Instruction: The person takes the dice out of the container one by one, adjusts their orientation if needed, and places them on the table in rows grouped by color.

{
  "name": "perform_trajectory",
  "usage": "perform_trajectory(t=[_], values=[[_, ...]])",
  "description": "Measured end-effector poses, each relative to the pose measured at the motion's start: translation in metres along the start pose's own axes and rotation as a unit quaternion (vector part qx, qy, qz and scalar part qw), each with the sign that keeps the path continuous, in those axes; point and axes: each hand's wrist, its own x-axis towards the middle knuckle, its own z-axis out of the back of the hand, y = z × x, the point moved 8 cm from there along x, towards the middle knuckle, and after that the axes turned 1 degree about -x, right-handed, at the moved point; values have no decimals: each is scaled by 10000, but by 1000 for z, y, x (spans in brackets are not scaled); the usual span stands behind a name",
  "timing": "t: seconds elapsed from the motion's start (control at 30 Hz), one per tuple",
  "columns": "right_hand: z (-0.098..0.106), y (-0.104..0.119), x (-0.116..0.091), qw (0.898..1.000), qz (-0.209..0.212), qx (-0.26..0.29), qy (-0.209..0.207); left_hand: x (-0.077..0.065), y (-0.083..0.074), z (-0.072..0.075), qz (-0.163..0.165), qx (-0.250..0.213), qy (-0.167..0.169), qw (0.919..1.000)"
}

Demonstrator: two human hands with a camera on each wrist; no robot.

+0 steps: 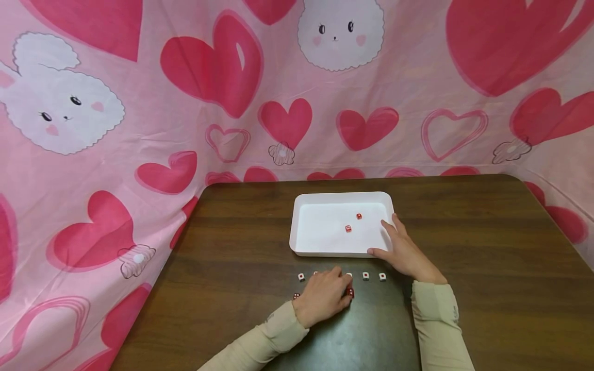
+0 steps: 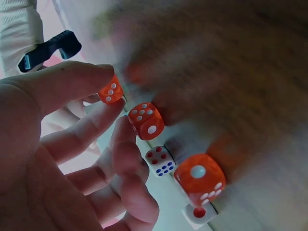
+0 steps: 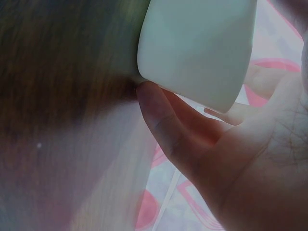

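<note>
My left hand [image 1: 324, 296] is low over the dice and pinches a red die [image 2: 111, 91] between thumb and index finger. Beside its other fingers, two more red dice show in the left wrist view, a near one [image 2: 199, 180] and one further along [image 2: 146, 121]. White dice [image 1: 365, 276] form a row just beyond, partly hidden by this hand. With thumb at the front and fingers along the right side, my right hand [image 1: 410, 257] grips the corner of a white tray [image 1: 325, 198]. Inside the tray lie two red dice, one [image 1: 348, 229] nearer than the other [image 1: 359, 216].
The dark wooden table [image 1: 487, 247] extends to both sides of the tray. Pink cloth with hearts [image 1: 227, 67] hangs behind the table and along its left and right sides.
</note>
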Motion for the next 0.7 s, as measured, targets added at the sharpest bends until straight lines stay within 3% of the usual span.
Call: perform_trajectory(t=[0.7], values=[[0,1,0,9999,84,-5,-83,-1,-1,-2,-37,131,-7,9999]])
